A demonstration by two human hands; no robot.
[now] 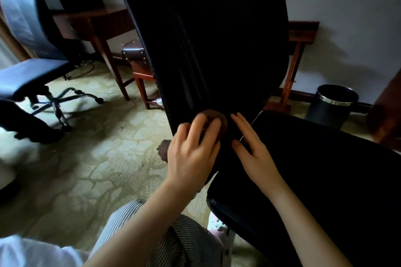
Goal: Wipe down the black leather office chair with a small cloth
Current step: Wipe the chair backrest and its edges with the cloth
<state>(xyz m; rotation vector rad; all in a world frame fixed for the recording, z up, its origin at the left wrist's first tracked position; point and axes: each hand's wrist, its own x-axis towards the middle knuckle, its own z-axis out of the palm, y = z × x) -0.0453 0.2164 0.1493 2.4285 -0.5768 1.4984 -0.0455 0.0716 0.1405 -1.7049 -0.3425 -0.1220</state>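
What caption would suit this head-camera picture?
Left hand presses a brown cloth low against the black chair; right hand rests beside it.

I count two office chairs: the black leather chair (217,39) in front of me and a second chair (32,76) off to the left. There is one small brown cloth (218,118). Two hands are in view, my left hand (193,149) and my right hand (253,147). Along the wall I count one wooden bench (93,21), one leather-topped stool (136,54), one wooden stand (301,34) and one round bin (332,104). One spotted slipper (219,230) shows beneath the seat.
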